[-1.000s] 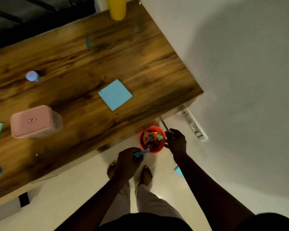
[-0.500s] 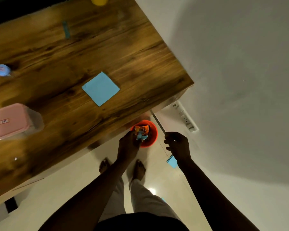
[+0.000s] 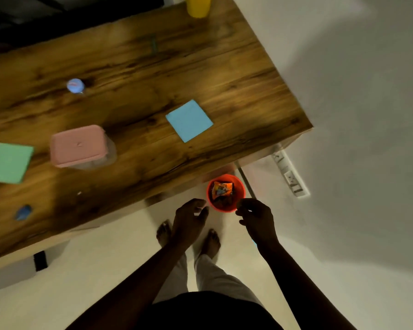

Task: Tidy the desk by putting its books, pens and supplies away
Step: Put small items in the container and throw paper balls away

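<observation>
Fingers (image 3: pixel 197 203) of left hand (image 3: pixel 188 222): loosely spread, holding nothing, just left of the red bin (image 3: pixel 243 189) on the floor, lower centre. Right hand (image 3: pixel 256 219): fingers curled, thumb and forefinger tips close together at the bin's lower right rim; whether they pinch anything cannot be told. Desk (image 3: pixel 224 79) fills the upper left. On it: pink-lidded container (image 3: pixel 78 145), centre left; green sheet (image 3: pixel 8 163) at the left edge; blue sheet (image 3: pixel 188 120) near the desk's right end; yellow cup (image 3: pixel 198 5) at top; blue-capped bottle (image 3: pixel 75 86); small blue object (image 3: pixel 23 212), lower left; blurred teal pen (image 3: pixel 153 45), upper centre. Bin holds an orange wrapper (image 3: pixel 222 188).
</observation>
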Available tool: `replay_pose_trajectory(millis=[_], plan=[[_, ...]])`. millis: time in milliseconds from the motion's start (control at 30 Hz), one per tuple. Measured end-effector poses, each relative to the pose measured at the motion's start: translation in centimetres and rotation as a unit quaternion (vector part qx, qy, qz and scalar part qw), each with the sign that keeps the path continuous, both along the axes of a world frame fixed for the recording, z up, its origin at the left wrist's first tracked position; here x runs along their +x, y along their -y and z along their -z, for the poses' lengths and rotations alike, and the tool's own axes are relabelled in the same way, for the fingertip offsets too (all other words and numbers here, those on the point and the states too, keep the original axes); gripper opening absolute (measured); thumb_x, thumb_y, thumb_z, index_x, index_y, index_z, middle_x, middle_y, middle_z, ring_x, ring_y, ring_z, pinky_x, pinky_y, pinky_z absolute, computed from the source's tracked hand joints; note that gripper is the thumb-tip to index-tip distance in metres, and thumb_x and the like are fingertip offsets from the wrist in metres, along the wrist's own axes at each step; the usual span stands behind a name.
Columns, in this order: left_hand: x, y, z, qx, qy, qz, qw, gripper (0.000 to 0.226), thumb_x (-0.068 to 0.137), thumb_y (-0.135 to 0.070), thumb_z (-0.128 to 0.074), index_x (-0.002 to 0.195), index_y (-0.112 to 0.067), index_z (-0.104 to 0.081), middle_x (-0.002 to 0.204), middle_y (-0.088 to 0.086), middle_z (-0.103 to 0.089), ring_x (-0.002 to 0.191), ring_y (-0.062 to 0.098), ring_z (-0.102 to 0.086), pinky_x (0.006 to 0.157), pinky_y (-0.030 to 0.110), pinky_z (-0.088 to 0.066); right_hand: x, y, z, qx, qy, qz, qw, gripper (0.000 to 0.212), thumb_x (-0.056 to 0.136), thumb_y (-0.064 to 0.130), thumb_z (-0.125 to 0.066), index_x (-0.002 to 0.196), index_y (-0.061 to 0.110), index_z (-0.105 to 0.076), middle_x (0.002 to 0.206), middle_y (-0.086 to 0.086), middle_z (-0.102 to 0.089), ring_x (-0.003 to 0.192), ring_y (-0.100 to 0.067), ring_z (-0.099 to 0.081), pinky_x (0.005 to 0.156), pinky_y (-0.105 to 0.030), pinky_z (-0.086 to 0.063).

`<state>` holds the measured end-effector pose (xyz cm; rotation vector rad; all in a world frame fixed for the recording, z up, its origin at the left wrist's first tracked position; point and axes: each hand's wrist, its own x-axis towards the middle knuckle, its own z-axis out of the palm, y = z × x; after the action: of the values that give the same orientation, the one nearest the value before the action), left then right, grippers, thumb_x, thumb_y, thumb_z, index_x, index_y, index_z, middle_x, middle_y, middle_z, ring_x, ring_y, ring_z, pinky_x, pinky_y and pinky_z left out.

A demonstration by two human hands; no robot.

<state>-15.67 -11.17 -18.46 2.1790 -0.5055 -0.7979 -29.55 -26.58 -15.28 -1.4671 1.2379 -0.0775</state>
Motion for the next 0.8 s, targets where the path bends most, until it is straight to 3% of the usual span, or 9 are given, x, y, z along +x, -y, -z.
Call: replay_pose_trajectory(millis=[67, 167, 267, 400, 533, 800], plan=[[0.6, -2.5, -1.2, 0.003, 0.002, -0.046, 0.999, 0.023, 0.093, -0.023, -0.073, 0.115, -0.017, -0.072, 0.111, -0.007, -0.074, 0.097, 0.005, -0.068, 0.081, 0.01, -0.05, 1.7, -1.3, -0.8, -0.013, -0.002, -0.052, 0.999, 0.022, 0.091, 0.026, -0.069, 0.091, 0.047, -0.076, 0.086, 0.01, -0.077, 0.083, -0.017, -0.074, 0.08, -0.053, -0.062], [1.5, -7.1, -3.5, -0.012, 0.004, -0.119, 0.993, 0.019, 0.091, -0.021, -0.074, 0.11, -0.021, -0.073, 0.109, -0.009, -0.074, 0.097, 0.002, -0.069, 0.081, 0.011, -0.053, 4.9, -4.2, -2.5, -0.028, 0.039, -0.144, 0.988, 0.012, 0.09, 0.042, -0.063, 0.089, 0.045, -0.074, 0.098, 0.01, -0.078, 0.093, -0.017, -0.073, 0.086, -0.052, -0.06], [2.6, -11.3, -5.8, -0.025, 0.0, -0.175, 0.984, 0.019, 0.092, -0.023, -0.074, 0.11, -0.022, -0.074, 0.108, -0.014, -0.073, 0.097, -0.003, -0.068, 0.078, 0.008, -0.053, 7.9, -7.4, -4.1, -0.024, 0.087, -0.207, 0.974, 0.019, 0.081, 0.055, -0.056, 0.092, 0.047, -0.07, 0.097, 0.01, -0.077, 0.095, -0.013, -0.073, 0.089, -0.053, -0.059], [3.8, -16.3, -8.5, -0.04, 0.015, -0.234, 0.971, 0.019, 0.093, -0.025, -0.072, 0.112, -0.022, -0.073, 0.106, -0.016, -0.073, 0.098, -0.005, -0.067, 0.079, 0.011, -0.055, 11.6, -11.7, -5.5, -0.027, 0.1, -0.292, 0.951, 0.02, 0.087, 0.045, -0.063, 0.1, 0.036, -0.075, 0.099, 0.012, -0.077, 0.097, -0.008, -0.072, 0.088, -0.05, -0.06], [4.7, -21.8, -10.7, -0.072, 0.033, -0.293, 0.953, 0.016, 0.093, -0.022, -0.072, 0.109, -0.022, -0.072, 0.104, -0.015, -0.072, 0.095, -0.007, -0.067, 0.072, 0.006, -0.051, 15.0, -17.2, -7.0, -0.041, 0.113, -0.361, 0.925, 0.014, 0.093, 0.029, -0.069, 0.104, 0.025, -0.076, 0.098, 0.014, -0.077, 0.093, -0.004, -0.072, 0.086, -0.043, -0.061], [6.2, -34.5, -12.5, -0.093, 0.053, -0.394, 0.913, 0.019, 0.094, -0.03, -0.07, 0.113, -0.028, -0.072, 0.108, -0.019, -0.072, 0.098, -0.007, -0.066, 0.072, 0.007, -0.05, 19.9, -28.5, -8.3, -0.01, 0.127, -0.46, 0.879, 0.013, 0.094, 0.021, -0.071, 0.096, 0.033, -0.075, 0.097, 0.015, -0.077, 0.096, -0.007, -0.072, 0.089, -0.041, -0.061]])
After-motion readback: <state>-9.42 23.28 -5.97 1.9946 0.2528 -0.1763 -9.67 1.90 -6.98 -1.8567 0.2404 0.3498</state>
